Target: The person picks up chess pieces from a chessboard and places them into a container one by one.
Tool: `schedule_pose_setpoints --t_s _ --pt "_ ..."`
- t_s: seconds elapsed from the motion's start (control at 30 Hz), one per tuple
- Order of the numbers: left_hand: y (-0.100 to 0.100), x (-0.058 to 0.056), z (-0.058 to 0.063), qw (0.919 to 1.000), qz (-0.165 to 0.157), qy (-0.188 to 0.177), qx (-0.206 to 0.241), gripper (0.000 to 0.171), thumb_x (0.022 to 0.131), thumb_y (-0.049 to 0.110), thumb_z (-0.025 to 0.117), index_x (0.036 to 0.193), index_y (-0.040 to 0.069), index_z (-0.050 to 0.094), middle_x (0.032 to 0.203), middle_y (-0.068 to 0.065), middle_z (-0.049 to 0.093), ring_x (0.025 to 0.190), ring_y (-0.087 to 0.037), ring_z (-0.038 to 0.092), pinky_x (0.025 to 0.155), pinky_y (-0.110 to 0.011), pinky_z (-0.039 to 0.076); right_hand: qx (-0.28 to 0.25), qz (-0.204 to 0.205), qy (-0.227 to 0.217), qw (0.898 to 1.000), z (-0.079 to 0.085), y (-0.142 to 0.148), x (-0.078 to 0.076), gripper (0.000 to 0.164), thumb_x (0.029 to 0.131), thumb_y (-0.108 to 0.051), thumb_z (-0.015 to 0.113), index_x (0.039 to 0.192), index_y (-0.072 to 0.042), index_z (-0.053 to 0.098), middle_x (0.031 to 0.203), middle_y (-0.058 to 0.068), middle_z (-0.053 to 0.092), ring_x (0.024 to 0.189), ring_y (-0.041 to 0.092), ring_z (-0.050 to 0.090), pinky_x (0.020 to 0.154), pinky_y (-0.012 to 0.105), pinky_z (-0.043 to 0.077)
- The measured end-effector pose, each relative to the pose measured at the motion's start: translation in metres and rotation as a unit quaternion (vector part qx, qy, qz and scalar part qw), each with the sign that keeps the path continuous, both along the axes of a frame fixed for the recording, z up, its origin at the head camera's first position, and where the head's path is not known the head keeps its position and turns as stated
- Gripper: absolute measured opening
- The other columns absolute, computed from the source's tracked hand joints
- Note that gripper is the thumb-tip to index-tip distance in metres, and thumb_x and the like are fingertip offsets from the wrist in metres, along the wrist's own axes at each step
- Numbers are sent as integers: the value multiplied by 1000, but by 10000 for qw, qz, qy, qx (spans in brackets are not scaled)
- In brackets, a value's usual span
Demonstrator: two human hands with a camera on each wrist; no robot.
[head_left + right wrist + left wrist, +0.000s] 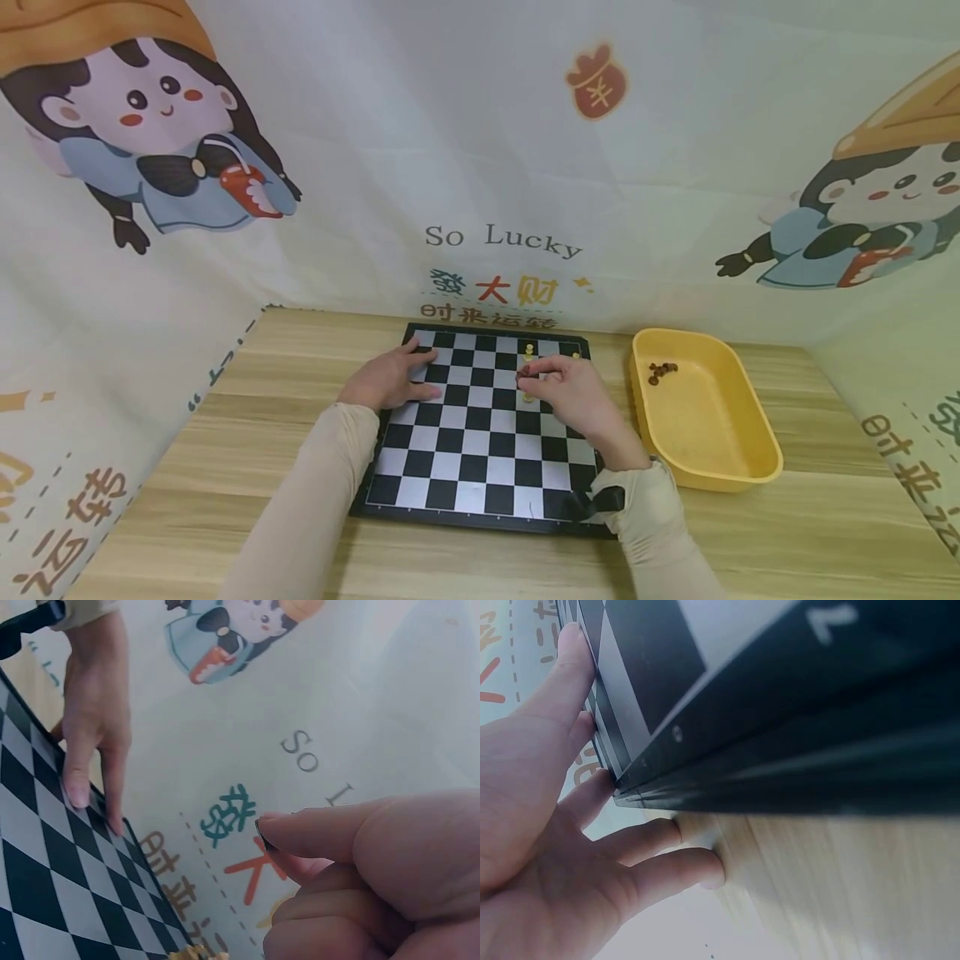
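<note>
A black-and-white chessboard point(450, 442) lies on the wooden table. My left hand point(386, 379) rests on its far left edge with the fingers spread; in the left wrist view the thumb point(568, 656) lies on the board's face and some fingers reach past its side to the table. Over the board's far right part, my right hand point(577, 396) pinches a small dark brown chess piece point(522, 375) between thumb and fingertips, most of it hidden. Small yellow chess pieces stand nearby, one point(529, 350) behind the fingertips, another point(528, 397) just below them, and one point(576, 356) near the far right corner.
Right of the board sits a yellow plastic tray point(757, 433), with several brown pieces point(656, 372) in its far left corner. A printed cloth point(360, 192) hangs behind the table point(247, 392) and down both sides.
</note>
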State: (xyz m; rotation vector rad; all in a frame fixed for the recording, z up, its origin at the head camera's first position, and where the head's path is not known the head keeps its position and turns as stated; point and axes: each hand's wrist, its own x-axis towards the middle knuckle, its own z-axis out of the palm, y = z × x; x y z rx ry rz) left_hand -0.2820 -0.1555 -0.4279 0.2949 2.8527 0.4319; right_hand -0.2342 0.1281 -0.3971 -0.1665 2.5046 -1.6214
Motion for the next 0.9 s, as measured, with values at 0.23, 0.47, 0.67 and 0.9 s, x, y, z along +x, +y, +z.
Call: schedule_pose_setpoints --t_s 0.23,0.47,0.67,0.9 --pt "0 -2 -2 10000 29 -66 -12 78 92 51 70 157 21 41 172 -14 18 156 -42 26 124 -55 33 -219 -69 -220 9995 6 9 -1 29 95 -17 72 118 -1 68 60 -12 50 45 8 35 45 19 29" --pt "-1 -2 -1 10000 -1 -45 -42 78 92 51 70 157 20 41 171 -15 18 155 -42 26 124 -56 33 -180 -162 -430 9988 13 21 -1 31 96 -20 71 122 -3 66 61 -8 42 45 8 33 45 20 28" --pt "-1 -1 0 10000 -53 18 -41 77 93 51 70 157 19 42 171 -16 19 155 -42 28 124 -54 34 -372 -316 -479 9977 17 37 -3 34 96 -21 71 123 -2 66 56 -14 43 43 6 29 44 19 27" --pt "-1 -1 -1 10000 -59 24 -58 76 93 50 69 157 20 42 171 -16 20 155 -42 29 123 -54 35 -39 -703 -356 9969 20 55 -4 35 95 -25 73 124 -5 67 62 -13 46 51 7 35 48 21 32"
